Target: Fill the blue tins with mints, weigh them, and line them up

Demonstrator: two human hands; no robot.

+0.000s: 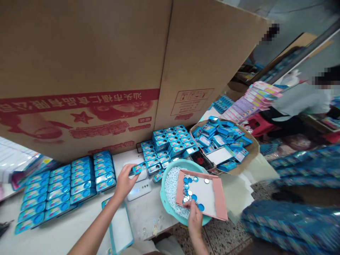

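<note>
My left hand (125, 181) is closed around a small blue tin (139, 168), held above the white table. A white rectangular device (139, 190) lies just below it. My right hand (195, 216) reaches into a shallow pink-edged cardboard tray (220, 198), its fingers pinched together among loose round discs (201, 207), some blue and some silver. What the fingertips hold, if anything, is hidden. The tray rests on a turquoise basin (165, 203) filled with small white pellets (172, 182). Beside the basin stand stacked blue tins (160, 144).
Rows of blue tins (82, 177) line the table's left side. An open carton (253, 147) of jumbled blue tins stands behind the basin. A large cardboard box (106, 53) rises at the back. A blue-edged white tray (120, 226) lies in front. A person (297, 101) is at right.
</note>
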